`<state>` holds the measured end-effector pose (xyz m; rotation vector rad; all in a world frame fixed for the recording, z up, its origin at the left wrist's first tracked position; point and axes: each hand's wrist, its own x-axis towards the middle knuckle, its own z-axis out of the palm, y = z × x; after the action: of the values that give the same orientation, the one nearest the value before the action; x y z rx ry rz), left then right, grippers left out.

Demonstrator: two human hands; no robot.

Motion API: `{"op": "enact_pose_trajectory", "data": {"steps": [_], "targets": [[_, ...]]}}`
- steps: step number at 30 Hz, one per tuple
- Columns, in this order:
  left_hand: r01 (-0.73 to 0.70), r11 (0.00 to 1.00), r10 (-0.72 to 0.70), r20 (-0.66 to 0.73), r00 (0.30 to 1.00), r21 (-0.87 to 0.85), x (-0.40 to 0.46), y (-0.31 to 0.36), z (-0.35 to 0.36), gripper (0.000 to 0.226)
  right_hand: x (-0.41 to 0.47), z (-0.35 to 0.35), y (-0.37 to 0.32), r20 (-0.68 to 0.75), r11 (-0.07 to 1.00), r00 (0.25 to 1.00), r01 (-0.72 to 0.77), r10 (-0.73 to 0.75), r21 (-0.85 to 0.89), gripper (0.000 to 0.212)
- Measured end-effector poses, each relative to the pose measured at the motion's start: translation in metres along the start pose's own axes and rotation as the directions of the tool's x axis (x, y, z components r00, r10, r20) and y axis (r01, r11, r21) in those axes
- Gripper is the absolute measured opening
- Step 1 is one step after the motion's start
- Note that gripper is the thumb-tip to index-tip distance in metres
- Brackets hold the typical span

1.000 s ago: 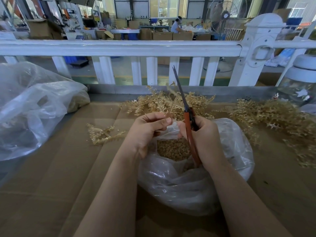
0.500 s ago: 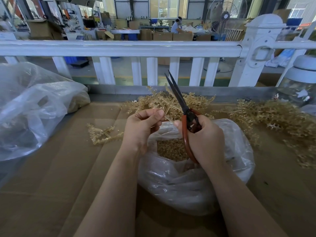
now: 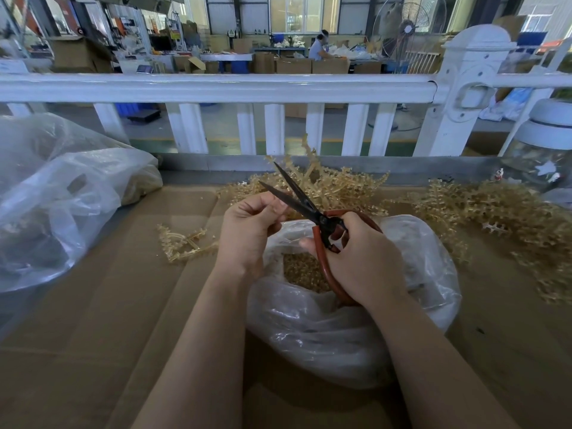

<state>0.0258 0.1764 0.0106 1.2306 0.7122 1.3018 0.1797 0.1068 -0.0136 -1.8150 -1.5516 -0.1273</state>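
Our bench: bag in the middle, fence behind.

We had the open bag (image 3: 340, 335) lying on the cardboard (image 3: 93, 351) straight before us, with cut pieces (image 3: 305, 270) inside it. Our left hand (image 3: 247, 233) and right hand (image 3: 362, 258) were side by side above its mouth. The scissors (image 3: 297, 196) were in the right hand, blades pointing away and leftward past the left fingertips, and a stem (image 3: 306, 156) stood up behind the blades. Behind the hands lay a heap of sprigs (image 3: 340, 187), and a second heap (image 3: 510, 218) lay right of the bag. A loose sprig (image 3: 182, 246) lay just left of the left hand. A large bag (image 3: 62, 205) sat far left, a jar (image 3: 541, 156) far right, and the fence (image 3: 216, 88) ran behind everything.
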Motion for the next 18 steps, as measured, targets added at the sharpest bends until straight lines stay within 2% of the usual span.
{"op": "enact_pose_trajectory", "data": {"steps": [6,10,14,18], "targets": [[0.0,0.999,-0.001,0.024,1.0,0.039,0.0003,-0.0014,-0.0019,0.033,0.0002,0.0006,0.0011,0.002,0.998,1.0,-0.004,0.004,-0.066,0.063],[0.026,1.0,-0.026,0.037,0.999,0.013,-0.0005,-0.0008,-0.0006,0.04,0.0003,0.0001,0.0018,-0.007,0.998,1.0,0.003,-0.004,-0.068,0.064],[0.049,0.999,-0.048,0.037,0.998,-0.018,-0.001,0.0008,-0.0004,0.027,0.0019,-0.0004,0.0017,-0.01,0.998,1.0,-0.01,0.01,-0.067,0.065],[0.049,0.997,-0.045,0.069,0.997,-0.054,-0.0024,0.0028,-0.0007,0.026,0.0006,-0.002,0.0007,-0.058,0.996,0.998,-0.008,0.003,-0.094,0.062]]}}
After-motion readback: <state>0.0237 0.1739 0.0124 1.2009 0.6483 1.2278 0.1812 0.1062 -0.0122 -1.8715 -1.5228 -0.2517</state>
